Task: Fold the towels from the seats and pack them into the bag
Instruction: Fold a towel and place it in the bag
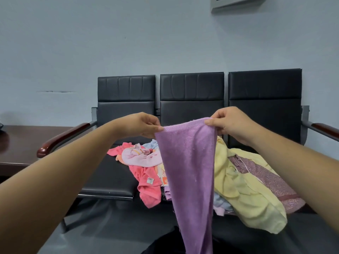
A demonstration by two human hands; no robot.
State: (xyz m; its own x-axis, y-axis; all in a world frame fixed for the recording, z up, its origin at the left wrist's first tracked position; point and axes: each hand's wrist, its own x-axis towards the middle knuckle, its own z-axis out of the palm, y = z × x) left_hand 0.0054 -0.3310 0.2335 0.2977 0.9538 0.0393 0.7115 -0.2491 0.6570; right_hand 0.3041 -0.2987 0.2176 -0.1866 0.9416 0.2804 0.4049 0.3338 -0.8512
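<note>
The purple towel hangs in the air in front of the seats, its long axis running straight down, with the tail out of view at the near edge. The left grip pinches the top left corner and the right grip is clamped on the top right corner. Both are level, with the short top edge stretched between them. Any fold likely starts from that held edge. Other towels lie heaped on the seats behind.

Both hands are holding up a purple towel by its top edge, the left hand pinching one corner and the right hand the other, while pink and yellow towels are lying heaped on the black seats behind it.
</note>
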